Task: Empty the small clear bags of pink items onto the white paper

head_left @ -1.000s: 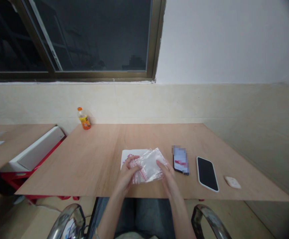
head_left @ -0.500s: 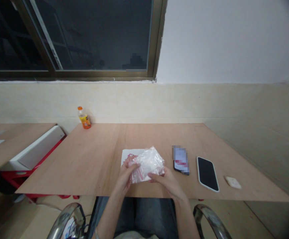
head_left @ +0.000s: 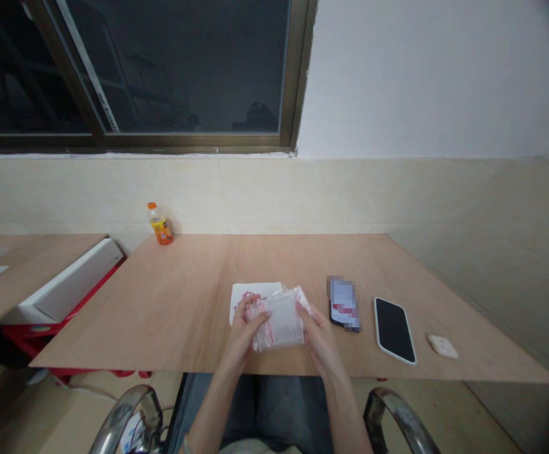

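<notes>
Between my hands, above the front part of the table, is a clear plastic zip bag (head_left: 281, 325) with red lines along its left side. It looks folded or stacked in layers; I cannot tell whether it is one bag or more. My left hand (head_left: 247, 325) grips the left side, thumb on top and fingers behind. My right hand (head_left: 318, 328) closes on the right side, its thumb pressed on the upper face. Behind the plastic lies a white sheet (head_left: 250, 289) with pink-red marks, partly covered by the bag and my left hand.
A smartphone (head_left: 344, 306) with a lit, blurred screen lies right of my hands. Beyond it are a white-edged tablet or phone (head_left: 395, 331) and a small white case (head_left: 442, 346). An orange drink bottle (head_left: 161, 224) stands at the table's (head_left: 194, 265) back left.
My right hand has shifted up along the bag's right side. The plastic has gone from puffed and crumpled to flatter and more compact, uncovering more of the sheet behind.
</notes>
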`<act>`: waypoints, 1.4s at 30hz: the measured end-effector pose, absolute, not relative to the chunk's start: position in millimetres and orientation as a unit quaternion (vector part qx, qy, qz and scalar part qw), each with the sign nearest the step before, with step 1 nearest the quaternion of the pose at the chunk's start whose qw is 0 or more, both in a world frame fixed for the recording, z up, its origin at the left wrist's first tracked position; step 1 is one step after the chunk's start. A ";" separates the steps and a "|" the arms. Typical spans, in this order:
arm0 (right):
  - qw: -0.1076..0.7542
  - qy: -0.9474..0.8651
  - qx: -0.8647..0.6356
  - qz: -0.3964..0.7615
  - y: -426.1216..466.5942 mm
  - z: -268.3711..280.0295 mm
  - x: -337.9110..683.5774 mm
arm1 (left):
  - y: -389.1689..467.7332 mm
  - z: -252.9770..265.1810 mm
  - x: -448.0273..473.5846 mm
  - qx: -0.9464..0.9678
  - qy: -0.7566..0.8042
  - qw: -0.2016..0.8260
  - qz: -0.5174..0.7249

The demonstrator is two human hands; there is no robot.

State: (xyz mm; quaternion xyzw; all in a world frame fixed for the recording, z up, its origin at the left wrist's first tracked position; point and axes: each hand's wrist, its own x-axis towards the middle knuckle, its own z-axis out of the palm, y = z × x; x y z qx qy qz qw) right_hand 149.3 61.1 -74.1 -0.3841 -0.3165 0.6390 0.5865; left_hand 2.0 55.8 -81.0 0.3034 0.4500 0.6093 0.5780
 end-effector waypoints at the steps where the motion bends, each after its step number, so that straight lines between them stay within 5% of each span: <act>1: 0.598 -0.309 -0.388 0.629 62.7 -76.7 147.6 | 55.8 -81.5 3.7 0.296 0.438 0.594 0.607; 7: 0.631 -0.303 -0.414 0.582 68.0 -87.1 141.8 | 51.0 -75.3 9.6 0.272 0.393 0.677 0.560; 17: 0.588 -0.343 -0.449 0.578 60.0 -64.8 149.9 | 53.9 -85.5 -2.3 0.435 0.479 0.465 0.604; 28: 0.642 -0.345 -0.493 0.476 56.6 -144.4 138.1 | 28.5 -146.1 4.4 0.415 0.503 0.513 0.558; 42: 0.650 -0.310 -0.490 0.491 57.0 -147.8 121.9 | 28.5 -157.6 8.5 0.422 0.481 0.467 0.610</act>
